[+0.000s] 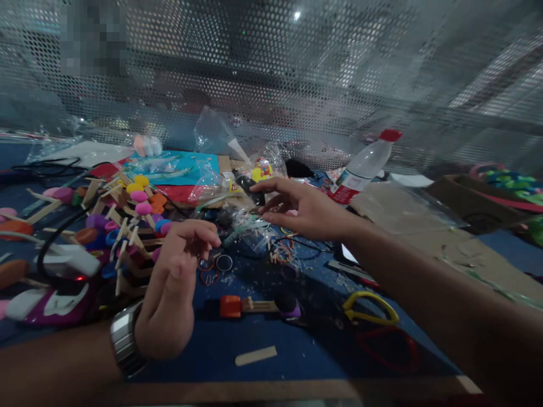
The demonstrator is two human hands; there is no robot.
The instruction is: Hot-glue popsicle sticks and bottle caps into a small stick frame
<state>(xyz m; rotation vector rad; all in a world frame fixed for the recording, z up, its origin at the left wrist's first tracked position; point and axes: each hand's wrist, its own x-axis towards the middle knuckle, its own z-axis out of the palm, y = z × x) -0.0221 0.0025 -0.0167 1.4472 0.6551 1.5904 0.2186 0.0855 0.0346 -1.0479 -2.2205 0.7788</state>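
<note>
My left hand [173, 282], wearing a metal-banded watch [128, 339], is raised over the blue table with loosely curled fingers, thumb apart and nothing held. My right hand [301, 209] reaches forward over the clutter. Its index fingertip overlaps a black, rounded object [257, 198]; whether they touch I cannot tell, and thumb and index finger stand apart. Below the hands lies a small wooden-stick assembly [258, 306] with an orange block [230, 306] at one end and a black and purple round piece [287, 304] at the other. A loose craft stick [255, 355] lies nearer the front edge.
Several stick assemblies with coloured pieces [127, 237] crowd the left, beside a purple and white device [59, 302]. Rubber bands [224, 262] and scraps lie mid-table. Yellow-handled scissors [371, 307], a tilted plastic bottle [360, 169] and a cardboard box [479, 200] are on the right.
</note>
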